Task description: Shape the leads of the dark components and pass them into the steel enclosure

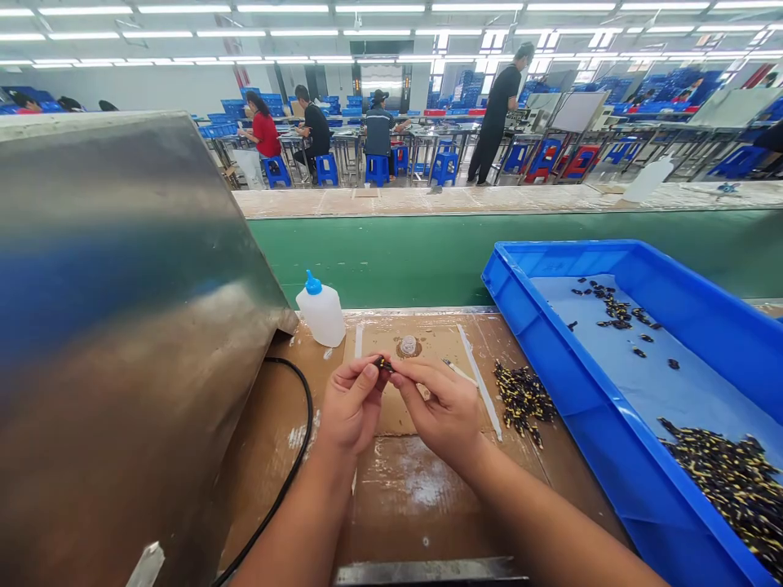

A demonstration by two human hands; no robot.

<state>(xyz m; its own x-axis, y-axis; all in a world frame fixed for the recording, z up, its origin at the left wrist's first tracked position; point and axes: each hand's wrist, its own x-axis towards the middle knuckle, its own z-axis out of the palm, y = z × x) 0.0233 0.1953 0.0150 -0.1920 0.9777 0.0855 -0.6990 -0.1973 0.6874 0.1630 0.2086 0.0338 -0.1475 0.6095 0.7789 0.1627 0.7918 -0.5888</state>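
Observation:
My left hand (351,403) and my right hand (444,408) meet over a brown cardboard mat (391,481), fingertips pinched together on one small black-and-yellow part (384,364). Just beyond the fingers a small round clear dish (409,346) sits on the mat. A loose pile of the same small parts (521,398) lies to the right of my right hand. A white squeeze bottle with a blue cap (321,311) stands behind my left hand.
A large tilted steel cover (122,326) fills the left side, a black cable (294,465) running along its base. A blue tray (617,456) with more small parts stands at right. Beyond lie a green conveyor belt (397,257) and seated and standing people.

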